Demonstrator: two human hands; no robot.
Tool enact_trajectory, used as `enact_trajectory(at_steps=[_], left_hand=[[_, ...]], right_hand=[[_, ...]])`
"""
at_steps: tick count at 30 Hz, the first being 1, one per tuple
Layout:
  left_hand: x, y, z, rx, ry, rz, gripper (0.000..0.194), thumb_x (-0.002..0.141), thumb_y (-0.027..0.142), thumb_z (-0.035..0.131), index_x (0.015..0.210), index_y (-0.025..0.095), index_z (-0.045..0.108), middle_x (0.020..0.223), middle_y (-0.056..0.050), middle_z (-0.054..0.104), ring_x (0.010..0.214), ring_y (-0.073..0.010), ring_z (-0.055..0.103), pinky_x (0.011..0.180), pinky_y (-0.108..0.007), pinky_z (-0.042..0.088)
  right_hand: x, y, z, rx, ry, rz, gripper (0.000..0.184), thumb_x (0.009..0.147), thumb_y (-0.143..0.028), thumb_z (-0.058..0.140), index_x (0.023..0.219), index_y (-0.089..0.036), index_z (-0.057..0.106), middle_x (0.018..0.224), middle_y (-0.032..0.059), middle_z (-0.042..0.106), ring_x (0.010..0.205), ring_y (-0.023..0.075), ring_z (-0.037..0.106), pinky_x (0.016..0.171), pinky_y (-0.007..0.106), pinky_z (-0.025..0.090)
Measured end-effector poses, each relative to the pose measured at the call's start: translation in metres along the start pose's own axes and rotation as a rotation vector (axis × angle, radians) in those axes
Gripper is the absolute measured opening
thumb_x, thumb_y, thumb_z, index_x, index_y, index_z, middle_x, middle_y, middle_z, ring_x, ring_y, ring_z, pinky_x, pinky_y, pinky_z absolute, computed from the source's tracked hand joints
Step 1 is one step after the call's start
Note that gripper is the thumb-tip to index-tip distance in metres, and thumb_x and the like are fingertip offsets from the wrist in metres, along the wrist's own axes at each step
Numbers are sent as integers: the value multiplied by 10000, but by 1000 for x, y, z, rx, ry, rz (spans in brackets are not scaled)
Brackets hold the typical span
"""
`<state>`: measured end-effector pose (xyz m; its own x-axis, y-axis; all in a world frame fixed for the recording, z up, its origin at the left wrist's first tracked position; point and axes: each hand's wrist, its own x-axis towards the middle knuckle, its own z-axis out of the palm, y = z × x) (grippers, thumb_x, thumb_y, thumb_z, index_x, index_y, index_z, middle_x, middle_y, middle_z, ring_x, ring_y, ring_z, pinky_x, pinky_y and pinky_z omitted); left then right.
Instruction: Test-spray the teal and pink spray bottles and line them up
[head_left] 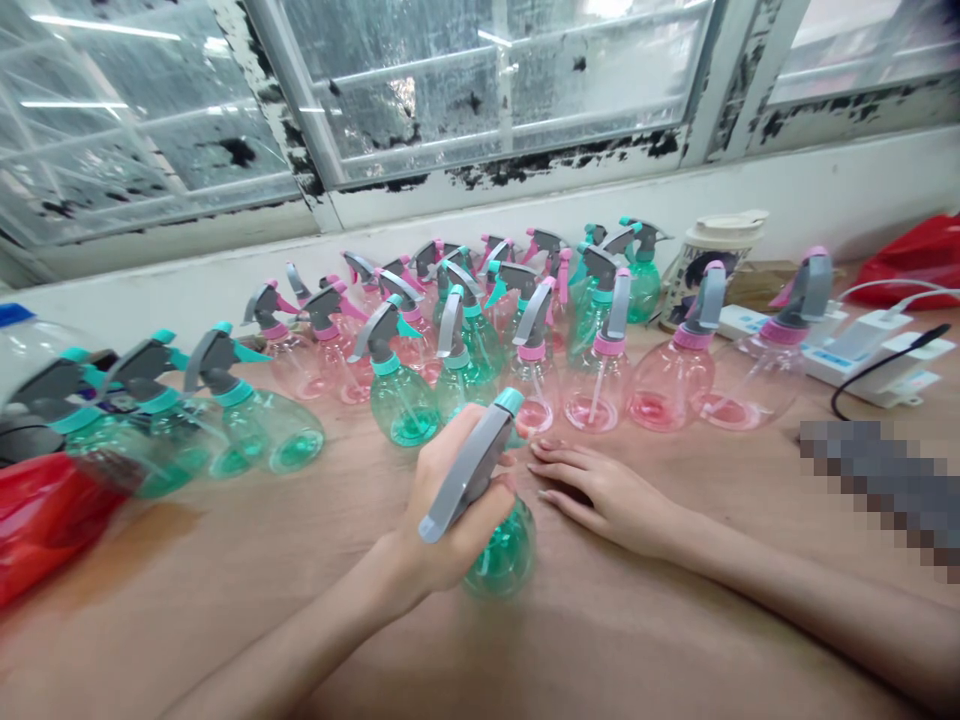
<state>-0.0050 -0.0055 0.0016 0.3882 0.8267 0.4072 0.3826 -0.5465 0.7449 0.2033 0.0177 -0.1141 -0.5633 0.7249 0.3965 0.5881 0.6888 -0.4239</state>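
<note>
My left hand (446, 500) is wrapped round the neck of a green spray bottle (504, 550) with a grey trigger head and a teal nozzle. The bottle stands a little tilted on the wooden table (315, 600), and the hand hides its neck and trigger. My right hand (600, 490) lies on the table just to the right, fingers stretched toward the bottles and holding nothing. Close beyond its fingertips stand pink spray bottles (596, 390). Another green spray bottle (405, 400) stands behind my left hand.
Several more green bottles (247, 430) stand at the left by a red plastic bag (52, 520). Pink and green bottles crowd toward the wall. A lidded cup (709, 265), white power strips (862, 350) with cables and another red bag (911, 265) lie at the right.
</note>
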Motion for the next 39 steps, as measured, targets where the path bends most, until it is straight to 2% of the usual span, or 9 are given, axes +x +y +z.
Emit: enact_trajectory(at_steps=[4, 7, 10, 15, 18, 24, 28, 39], left_hand=[[1, 2, -1, 3, -4, -40, 80, 748, 245, 466, 804, 236, 522, 712, -2, 527, 624, -170, 515, 584, -320, 427], [2, -1, -1, -8, -7, 12, 86, 743, 223, 461, 803, 233, 522, 692, 7, 500, 590, -158, 481, 598, -322, 424], [2, -4, 0, 19, 30, 45, 103, 743, 217, 477, 837, 225, 518, 730, 1, 499, 635, -165, 480, 635, -324, 439], [-1, -3, 2, -3, 36, 10, 25, 780, 212, 494, 799, 223, 484, 754, 0, 513, 713, -176, 539, 680, -322, 465], [-3, -2, 3, -31, 42, 12, 55, 791, 197, 491, 840, 221, 497, 781, -4, 519, 741, -180, 559, 700, -329, 477], [-4, -8, 3, -38, 23, 20, 111, 796, 209, 495, 901, 213, 532, 861, -25, 552, 742, -176, 564, 705, -345, 491], [-2, -10, 3, -35, 27, -7, 161, 793, 217, 488, 949, 209, 529, 841, -20, 538, 707, -167, 542, 692, -346, 491], [-4, -7, 3, -30, 23, 8, 117, 794, 208, 485, 908, 207, 510, 807, -6, 508, 685, -154, 506, 671, -330, 487]], right_hand=[[0, 0, 0, -8, -12, -8, 324, 969, -276, 471, 1227, -176, 638, 1316, 122, 623, 1270, 267, 534, 1049, 476, 459], [0, 0, 0, -18, -13, -7, 325, 970, -274, 467, 1233, -182, 635, 1328, 119, 615, 1277, 264, 528, 1050, 467, 459], [0, 0, -1, -20, -19, -6, 320, 973, -269, 461, 1220, -179, 642, 1335, 124, 609, 1268, 266, 535, 1036, 471, 470], [0, 1, 0, -17, -27, -1, 326, 974, -282, 460, 1229, -179, 636, 1346, 126, 600, 1268, 269, 535, 1037, 482, 467], [0, 1, 0, -26, -38, 3, 335, 978, -291, 453, 1232, -169, 635, 1352, 125, 596, 1271, 265, 532, 1042, 471, 464], [0, 0, -1, -32, -38, 3, 334, 979, -291, 454, 1225, -162, 640, 1343, 124, 603, 1268, 265, 535, 1045, 466, 462], [0, 1, 0, -30, -29, 1, 335, 976, -289, 459, 1229, -160, 637, 1346, 129, 600, 1265, 268, 537, 1036, 466, 469], [0, 1, 0, -22, -16, -8, 326, 970, -276, 473, 1221, -158, 644, 1325, 134, 615, 1257, 270, 544, 1032, 470, 472]])
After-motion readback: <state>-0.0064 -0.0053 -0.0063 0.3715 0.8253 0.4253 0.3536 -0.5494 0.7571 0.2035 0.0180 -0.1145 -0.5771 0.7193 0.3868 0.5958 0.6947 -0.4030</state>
